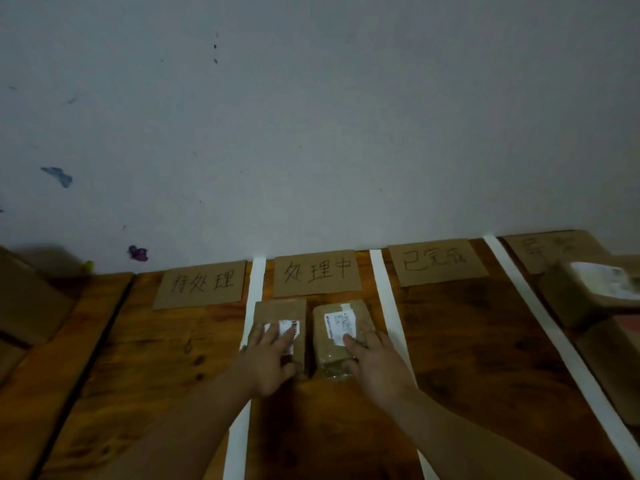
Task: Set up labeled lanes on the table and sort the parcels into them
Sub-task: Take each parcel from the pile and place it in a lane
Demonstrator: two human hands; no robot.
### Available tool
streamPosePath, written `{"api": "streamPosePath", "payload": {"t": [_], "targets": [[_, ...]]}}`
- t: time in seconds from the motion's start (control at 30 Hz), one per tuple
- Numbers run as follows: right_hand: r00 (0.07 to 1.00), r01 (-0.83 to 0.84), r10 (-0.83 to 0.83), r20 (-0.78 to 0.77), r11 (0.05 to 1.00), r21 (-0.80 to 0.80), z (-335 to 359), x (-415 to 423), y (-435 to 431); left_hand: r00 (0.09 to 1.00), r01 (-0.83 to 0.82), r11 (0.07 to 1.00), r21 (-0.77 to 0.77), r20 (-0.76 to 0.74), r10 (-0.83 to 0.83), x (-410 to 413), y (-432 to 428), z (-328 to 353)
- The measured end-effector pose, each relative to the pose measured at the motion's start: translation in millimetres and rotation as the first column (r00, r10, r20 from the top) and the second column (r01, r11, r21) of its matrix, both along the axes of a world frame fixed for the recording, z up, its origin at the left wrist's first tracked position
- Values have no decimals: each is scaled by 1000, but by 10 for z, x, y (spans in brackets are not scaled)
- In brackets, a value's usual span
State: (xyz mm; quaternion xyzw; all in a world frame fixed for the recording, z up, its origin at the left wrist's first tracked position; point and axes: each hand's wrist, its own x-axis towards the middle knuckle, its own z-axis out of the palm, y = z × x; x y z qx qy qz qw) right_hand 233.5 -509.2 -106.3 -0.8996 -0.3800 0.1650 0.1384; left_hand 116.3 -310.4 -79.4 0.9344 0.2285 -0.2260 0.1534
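The left hand [273, 358] lies palm-down on the left parcel [280, 311]. Its fingers are extended and slightly spread across the top face, partly covering the white shipping label [292, 328]. The right hand [374, 362] lies palm-down on the right parcel [341, 315]. Its fingers are extended over the top face beside that parcel's label [338, 323], and its thumb is at the near end. Neither hand is curled around its parcel.

Both parcels are brown. They sit side by side, just apart, on the wooden table [156, 358], directly in front of the cardboard sign marked 处理中 [317, 273]. The lane holding them is bounded by the first white tape strip [254, 292] and the second tape strip [384, 299]. The left parcel's left edge overlaps the first strip.

To the left of this lane lies the sign marked 待处理 [201, 284]. To the right lies the sign marked 已完成 [436, 261]. Beyond the third tape strip [530, 296] is a fourth sign [547, 252], whose writing is too blurred to read. A blurred parcel [571, 299] with a white label sits in that far-right lane. A grey wall [311, 116] backs the table.
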Motion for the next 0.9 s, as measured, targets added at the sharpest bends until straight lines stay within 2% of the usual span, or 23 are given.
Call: {"api": "streamPosePath", "payload": {"t": [0.13, 0.27, 0.33, 0.43, 0.6, 0.8, 0.9], "targets": [[998, -54, 51, -43, 995, -85, -105, 70, 111, 999, -16, 1000, -1, -30, 16, 18, 19, -2], [992, -119, 125, 12, 969, -215, 98, 151, 191, 1000, -1, 1000, 22, -23, 1, -30, 35, 28], [991, -112, 124, 46, 972, -208, 256, 148, 304, 999, -41, 999, 12, 7, 41, -76, 74, 54], [972, -178, 192, 133, 977, -115, 571, -80, 642, 983, -172, 984, 37, 68, 169, -416, 304, 184], [922, -358, 360, 139, 933, -42, 1088, -884, 1494, 950, -307, 944, 119, 92, 297, -1615, 1119, 583], [857, -506, 504, 106, 863, -10, 1512, -2366, 2601, 833, -549, 809, 210, 214, 510, -3519, 1922, 1164], [822, -559, 557, 121, 829, -19, 1636, -3101, 3084, 782, -618, 764, 184, 238, 576, -4400, 2150, 1386]]}}
